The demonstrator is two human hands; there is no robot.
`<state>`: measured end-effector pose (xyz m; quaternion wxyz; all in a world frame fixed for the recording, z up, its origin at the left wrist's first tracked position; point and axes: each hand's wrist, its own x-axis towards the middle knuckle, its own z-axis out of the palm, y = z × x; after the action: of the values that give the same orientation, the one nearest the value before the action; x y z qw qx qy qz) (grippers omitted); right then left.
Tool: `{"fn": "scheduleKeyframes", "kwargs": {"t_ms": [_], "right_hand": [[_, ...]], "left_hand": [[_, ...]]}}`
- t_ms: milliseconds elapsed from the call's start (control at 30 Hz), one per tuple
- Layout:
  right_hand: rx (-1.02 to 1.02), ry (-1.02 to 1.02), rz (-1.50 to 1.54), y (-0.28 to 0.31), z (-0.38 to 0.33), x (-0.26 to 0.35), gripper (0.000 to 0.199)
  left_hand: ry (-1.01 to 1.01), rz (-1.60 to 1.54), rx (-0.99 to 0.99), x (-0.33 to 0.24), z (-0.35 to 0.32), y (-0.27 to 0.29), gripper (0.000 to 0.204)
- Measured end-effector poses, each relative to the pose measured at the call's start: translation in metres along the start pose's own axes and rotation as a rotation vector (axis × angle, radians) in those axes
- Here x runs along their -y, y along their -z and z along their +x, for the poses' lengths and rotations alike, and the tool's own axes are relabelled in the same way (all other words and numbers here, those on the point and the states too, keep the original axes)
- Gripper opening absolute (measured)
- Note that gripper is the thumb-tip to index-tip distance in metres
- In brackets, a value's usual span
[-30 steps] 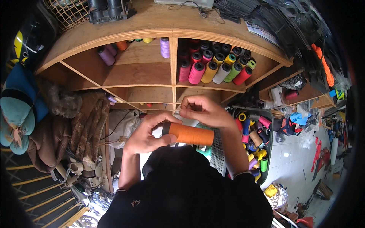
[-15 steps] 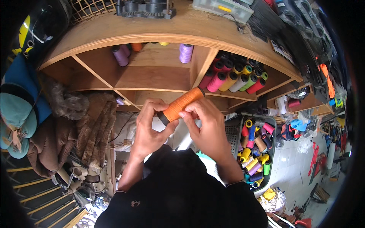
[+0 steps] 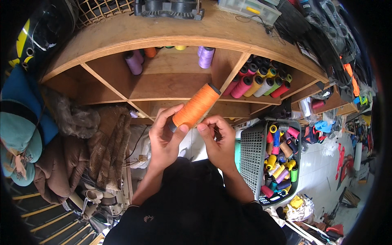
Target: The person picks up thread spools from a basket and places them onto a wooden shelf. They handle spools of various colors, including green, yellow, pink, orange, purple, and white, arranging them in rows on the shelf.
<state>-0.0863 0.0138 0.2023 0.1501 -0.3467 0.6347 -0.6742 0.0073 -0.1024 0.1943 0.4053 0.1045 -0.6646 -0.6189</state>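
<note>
An orange spool of thread with dark ends is tilted up and to the right in front of the shelf. My left hand is closed round its lower end, thumb on the near side. Just right of the spool, apart from it, my right hand has its thumb and fingers pressed together in a pinch. Whatever lies in that pinch is too fine to make out. Behind the hands is a wooden shelf with compartments. Purple spools stand in its middle compartment, and rows of coloured spools fill the right one.
On my right, a dark perforated basket holds many mixed spools. Brown cloth and teal caps hang at the left. A clear plastic box and a black plastic part sit on the shelf top.
The right hand has come off the spool and moved slightly down and right. The spool now points more steeply upward in the left hand. The view has shifted a little.
</note>
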Motion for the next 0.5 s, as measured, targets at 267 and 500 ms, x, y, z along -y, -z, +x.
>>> {"fn": "scheduleKeyframes", "kwargs": {"t_ms": [267,500], "right_hand": [[0.090,-0.166,0.307,-0.013,0.003,-0.001,0.011],[0.115,-0.203,0.350,-0.015,0.007,-0.004,0.013]], "left_hand": [[0.416,-0.673,0.009,-0.004,-0.003,0.008,0.043],[0.619,-0.854,-0.001,0.002,-0.003,0.011,0.044]]}}
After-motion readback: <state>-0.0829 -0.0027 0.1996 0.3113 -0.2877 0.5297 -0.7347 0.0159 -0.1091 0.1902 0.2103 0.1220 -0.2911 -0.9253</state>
